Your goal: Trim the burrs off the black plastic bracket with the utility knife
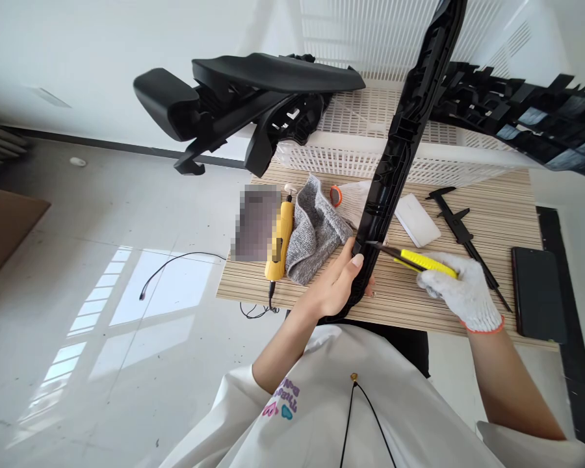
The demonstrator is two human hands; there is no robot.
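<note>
My bare left hand (340, 278) grips the lower end of a long black plastic trim part (403, 140) that rises steeply up and away to the top of the view. My right hand (461, 289) wears a white knit glove and holds a yellow utility knife (416, 259). The knife's blade tip touches the edge of the black part just above my left thumb. Both hands are over the near edge of a striped wooden table (492, 214).
On the table lie a grey cloth (314, 231), a yellow hand tool (279, 240) with a cord, a white block (416, 220), black calipers (461, 227) and a dark phone (537, 292). A white slotted crate (370, 156) carries more black plastic parts (253, 97).
</note>
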